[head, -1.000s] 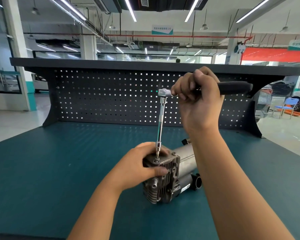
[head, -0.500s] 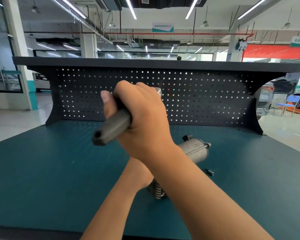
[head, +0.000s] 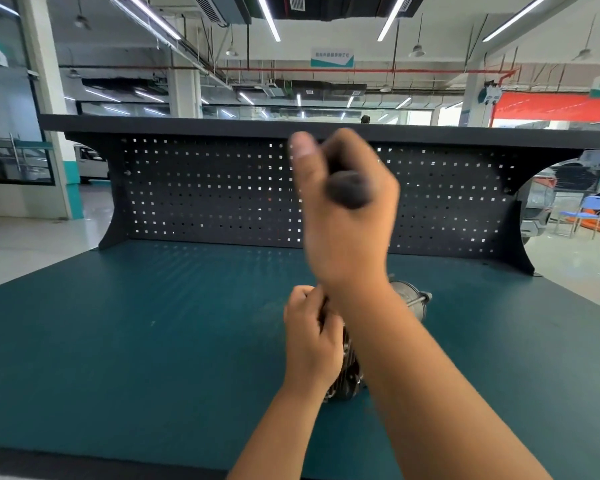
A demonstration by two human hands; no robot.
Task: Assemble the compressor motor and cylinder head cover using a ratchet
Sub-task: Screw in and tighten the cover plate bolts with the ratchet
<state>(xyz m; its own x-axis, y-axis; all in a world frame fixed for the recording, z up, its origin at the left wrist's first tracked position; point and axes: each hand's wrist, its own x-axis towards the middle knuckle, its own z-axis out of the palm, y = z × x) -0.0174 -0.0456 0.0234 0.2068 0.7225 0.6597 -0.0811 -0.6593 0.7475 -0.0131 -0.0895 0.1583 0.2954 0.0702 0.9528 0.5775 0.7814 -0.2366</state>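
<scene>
Bolt-tightening on the cylinder head, I judged: right hand (head: 347, 233) clenched round the ratchet (head: 349, 188) handle (blurred), left hand (head: 310, 341) gripping the compressor (head: 409, 299) on the bench (head: 153, 341) — next swing needed the socket square.

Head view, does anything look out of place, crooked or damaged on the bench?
Nothing stands out. The compressor lies on the green bench, held by the left hand, while the right hand grips the ratchet. Blur and the forearm hide the bolts, so their seating cannot be judged.
</scene>
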